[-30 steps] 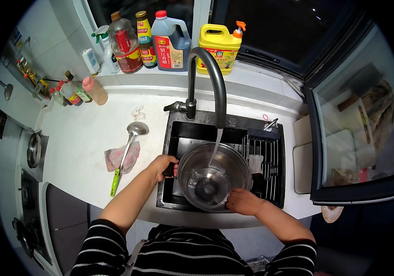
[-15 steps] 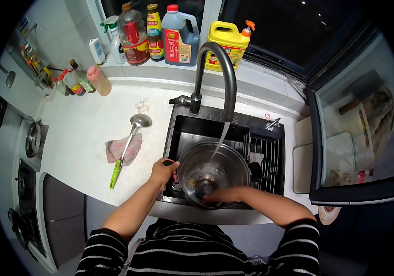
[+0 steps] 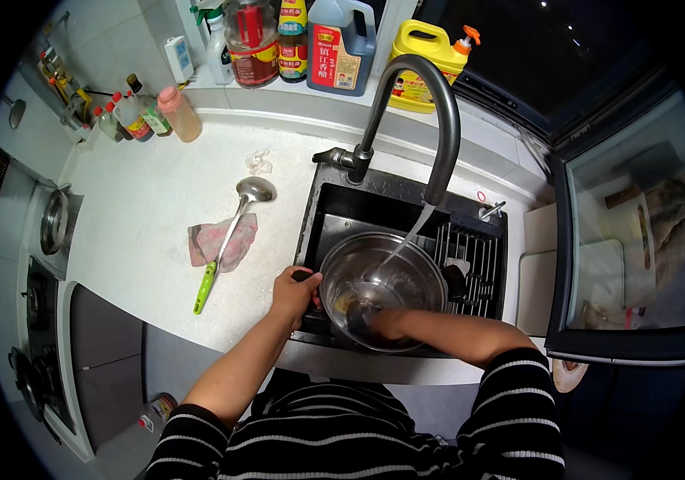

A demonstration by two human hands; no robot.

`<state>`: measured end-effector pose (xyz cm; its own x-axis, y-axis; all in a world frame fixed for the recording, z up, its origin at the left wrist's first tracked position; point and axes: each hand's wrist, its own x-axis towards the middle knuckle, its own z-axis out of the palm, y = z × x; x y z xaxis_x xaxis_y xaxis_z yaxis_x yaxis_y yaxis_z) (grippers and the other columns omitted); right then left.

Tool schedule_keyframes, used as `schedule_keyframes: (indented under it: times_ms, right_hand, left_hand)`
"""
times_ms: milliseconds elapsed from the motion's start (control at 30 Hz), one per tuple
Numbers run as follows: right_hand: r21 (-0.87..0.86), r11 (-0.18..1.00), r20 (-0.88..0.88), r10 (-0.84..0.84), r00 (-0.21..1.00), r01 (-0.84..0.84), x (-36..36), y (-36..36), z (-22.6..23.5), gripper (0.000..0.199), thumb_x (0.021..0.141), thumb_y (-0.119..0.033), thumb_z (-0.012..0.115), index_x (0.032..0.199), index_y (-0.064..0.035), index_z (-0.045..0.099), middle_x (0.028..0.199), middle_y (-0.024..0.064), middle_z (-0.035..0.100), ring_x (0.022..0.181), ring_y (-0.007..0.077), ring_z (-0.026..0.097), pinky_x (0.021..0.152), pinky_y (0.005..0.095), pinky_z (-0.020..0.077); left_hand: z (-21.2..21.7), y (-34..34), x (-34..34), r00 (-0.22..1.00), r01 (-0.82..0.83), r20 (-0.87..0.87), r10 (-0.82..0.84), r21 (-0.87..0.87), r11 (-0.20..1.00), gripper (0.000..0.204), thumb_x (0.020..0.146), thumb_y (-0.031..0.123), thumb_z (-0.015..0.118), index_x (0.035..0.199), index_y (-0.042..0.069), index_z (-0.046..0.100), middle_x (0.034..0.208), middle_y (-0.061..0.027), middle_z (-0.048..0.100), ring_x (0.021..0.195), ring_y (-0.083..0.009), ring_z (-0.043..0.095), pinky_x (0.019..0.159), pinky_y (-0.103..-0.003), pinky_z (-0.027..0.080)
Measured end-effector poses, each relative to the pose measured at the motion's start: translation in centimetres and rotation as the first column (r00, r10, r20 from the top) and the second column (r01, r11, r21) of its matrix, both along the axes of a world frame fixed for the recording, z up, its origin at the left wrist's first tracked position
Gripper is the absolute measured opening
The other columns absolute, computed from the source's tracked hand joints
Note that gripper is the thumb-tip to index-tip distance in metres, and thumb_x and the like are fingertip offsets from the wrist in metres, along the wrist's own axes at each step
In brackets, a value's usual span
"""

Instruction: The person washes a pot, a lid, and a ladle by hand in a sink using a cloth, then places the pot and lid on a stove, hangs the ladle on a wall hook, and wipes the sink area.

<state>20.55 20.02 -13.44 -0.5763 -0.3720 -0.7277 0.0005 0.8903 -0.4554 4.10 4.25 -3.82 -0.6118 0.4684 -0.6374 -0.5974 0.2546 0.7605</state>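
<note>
A steel pot with black side handles sits in the dark sink, a little water in its bottom. My left hand is closed around its left handle. My right hand reaches down inside the pot, low against the near wall. Its fingers are bent over a dark, blurred thing at the bottom that I cannot make out. From the grey curved faucet a stream of water runs into the pot.
On the counter left of the sink, a ladle with a green handle lies across a pinkish cloth. A wire rack stands in the sink's right side. Bottles and a yellow jug line the sill. An open window juts in at right.
The whole view has shifted a little. My right hand has moved deeper along the pot's near side, still inside it. My left hand keeps its hold on the handle, and the water still runs.
</note>
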Motion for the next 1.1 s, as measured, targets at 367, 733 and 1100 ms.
schedule_keyframes:
  times_ms: [367, 733, 1100]
  right_hand:
    - [0.419, 0.87, -0.164, -0.208, 0.964, 0.259, -4.9, 0.7, -2.0, 0.023, 0.079, -0.019, 0.06, 0.097, -0.0096, 0.069, 0.097, 0.0097, 0.068, 0.094, 0.0271, 0.065, 0.078, 0.0406, 0.0511]
    - [-0.413, -0.773, 0.567, -0.632, -0.529, 0.481, -9.4, -0.5, 2.0, 0.044, 0.067, -0.001, 0.069, 0.106, -0.0069, 0.049, 0.081, 0.0109, 0.055, 0.071, 0.0212, 0.058, 0.059, 0.0371, 0.0497]
    - [-0.522, -0.745, 0.295, -0.614, -0.732, 0.415, -11.0, -1.1, 3.5, 0.046, 0.07, -0.012, 0.076, 0.102, -0.0029, 0.045, 0.096, 0.0169, 0.058, 0.084, 0.0292, 0.058, 0.08, 0.0356, 0.0475]
  left_hand:
    - [0.1, 0.1, -0.5, 0.998, 0.067, -0.003, -0.067, -0.021, 0.998, 0.024, 0.08, 0.004, 0.066, 0.097, 0.0, 0.05, 0.061, -0.0071, 0.053, 0.044, -0.016, 0.05, 0.041, -0.031, 0.043]
    - [-0.1, 0.6, -0.5, 0.99, 0.137, -0.031, -0.139, -0.044, 0.99, 0.019, 0.082, 0.005, 0.065, 0.093, 0.002, 0.05, 0.063, -0.0058, 0.052, 0.046, -0.0153, 0.051, 0.042, -0.03, 0.045]
    - [0.4, 0.1, -0.4, 0.975, 0.21, -0.067, -0.21, -0.008, 0.978, 0.019, 0.082, 0.006, 0.066, 0.093, 0.002, 0.051, 0.064, -0.0052, 0.053, 0.046, -0.0151, 0.051, 0.043, -0.03, 0.046]
